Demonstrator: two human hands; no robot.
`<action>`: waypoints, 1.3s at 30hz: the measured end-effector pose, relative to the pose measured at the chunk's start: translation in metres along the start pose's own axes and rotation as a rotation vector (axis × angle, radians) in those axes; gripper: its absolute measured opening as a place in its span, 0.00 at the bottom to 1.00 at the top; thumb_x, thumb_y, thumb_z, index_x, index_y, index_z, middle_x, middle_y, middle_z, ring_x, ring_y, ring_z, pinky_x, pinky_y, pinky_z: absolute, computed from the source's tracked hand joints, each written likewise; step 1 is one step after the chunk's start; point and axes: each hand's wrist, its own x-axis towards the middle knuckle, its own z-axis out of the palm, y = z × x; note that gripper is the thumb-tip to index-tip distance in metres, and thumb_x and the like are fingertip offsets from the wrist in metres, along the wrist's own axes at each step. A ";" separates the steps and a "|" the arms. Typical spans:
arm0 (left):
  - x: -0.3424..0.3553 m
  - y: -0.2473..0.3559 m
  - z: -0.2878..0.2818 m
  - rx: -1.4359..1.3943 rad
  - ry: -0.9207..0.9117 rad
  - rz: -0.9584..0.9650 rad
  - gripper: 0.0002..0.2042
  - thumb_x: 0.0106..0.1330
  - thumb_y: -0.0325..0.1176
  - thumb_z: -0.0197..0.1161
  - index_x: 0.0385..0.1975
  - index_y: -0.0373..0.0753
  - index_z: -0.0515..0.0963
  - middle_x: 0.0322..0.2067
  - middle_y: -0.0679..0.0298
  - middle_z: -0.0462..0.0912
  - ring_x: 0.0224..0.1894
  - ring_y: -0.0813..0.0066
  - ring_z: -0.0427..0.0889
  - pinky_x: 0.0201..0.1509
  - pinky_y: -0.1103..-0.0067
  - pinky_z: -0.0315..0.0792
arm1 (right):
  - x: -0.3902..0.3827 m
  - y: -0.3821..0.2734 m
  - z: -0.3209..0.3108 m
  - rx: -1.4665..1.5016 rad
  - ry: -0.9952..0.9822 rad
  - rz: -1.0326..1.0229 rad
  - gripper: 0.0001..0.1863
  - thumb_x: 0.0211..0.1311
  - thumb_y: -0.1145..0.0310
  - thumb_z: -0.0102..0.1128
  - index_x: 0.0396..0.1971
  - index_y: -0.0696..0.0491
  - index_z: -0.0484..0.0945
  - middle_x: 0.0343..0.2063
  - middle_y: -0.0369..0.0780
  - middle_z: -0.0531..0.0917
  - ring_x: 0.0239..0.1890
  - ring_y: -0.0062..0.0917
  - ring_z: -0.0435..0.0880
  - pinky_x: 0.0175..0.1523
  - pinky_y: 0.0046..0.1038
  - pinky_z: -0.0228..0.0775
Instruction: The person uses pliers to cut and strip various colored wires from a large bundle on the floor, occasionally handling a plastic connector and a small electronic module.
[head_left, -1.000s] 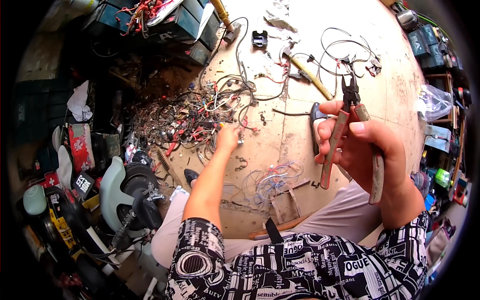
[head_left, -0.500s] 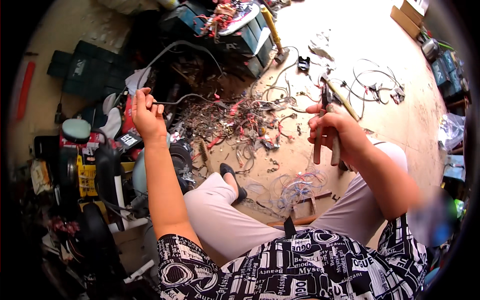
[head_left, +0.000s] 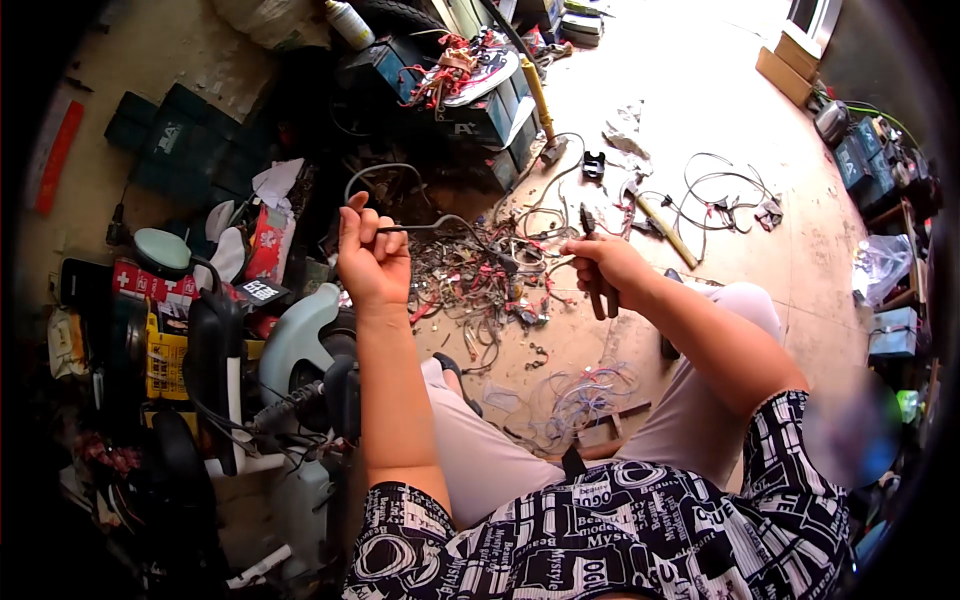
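A dark grey cable [head_left: 452, 220] passes through my left hand [head_left: 374, 262], which is closed on it with the palm turned up. One length arches above the fingers; another runs right toward the scrap pile. My right hand [head_left: 612, 268] grips a pair of pliers [head_left: 598, 300] by the handles, with the dark jaws pointing away from me. The pliers are apart from the cable length that I can see. Whether their jaws are parted is too small to tell. Between and beyond my hands lies a heap of wire scraps and connectors [head_left: 465, 275].
A yellow-handled hammer [head_left: 665, 230] and a loop of black cable [head_left: 715, 170] lie on the floor at right. Thin wires [head_left: 590, 395] tangle between my legs. Dark battery boxes [head_left: 480, 120] stand at the back; scooter parts [head_left: 300, 335] crowd the left.
My left hand has moved right with the cable. My right hand has moved left and slightly down with the pliers, bringing the hands closer together. The whole view has shifted somewhat.
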 end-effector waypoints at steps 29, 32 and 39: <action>-0.077 -0.071 0.040 0.479 -0.397 -0.661 0.14 0.72 0.33 0.42 0.53 0.34 0.67 0.17 0.70 0.64 0.14 0.86 0.58 0.22 0.82 0.71 | 0.018 -0.027 0.005 0.042 -0.208 0.107 0.17 0.67 0.56 0.47 0.41 0.55 0.74 0.33 0.35 0.82 0.22 0.18 0.74 0.29 0.20 0.71; -0.090 -0.085 0.038 0.491 -0.541 -0.859 0.08 0.72 0.32 0.44 0.44 0.38 0.67 0.18 0.68 0.69 0.14 0.85 0.64 0.24 0.84 0.71 | 0.016 -0.029 0.005 0.139 -0.194 0.092 0.19 0.68 0.55 0.46 0.43 0.57 0.74 0.32 0.36 0.83 0.22 0.18 0.74 0.30 0.19 0.71; -0.116 -0.104 0.038 0.558 -0.889 -1.231 0.09 0.70 0.32 0.49 0.44 0.35 0.69 0.37 0.61 0.82 0.25 0.82 0.76 0.30 0.85 0.71 | 0.010 -0.043 -0.001 -0.236 0.114 -0.113 0.10 0.62 0.63 0.56 0.32 0.54 0.79 0.18 0.31 0.74 0.18 0.15 0.68 0.25 0.17 0.62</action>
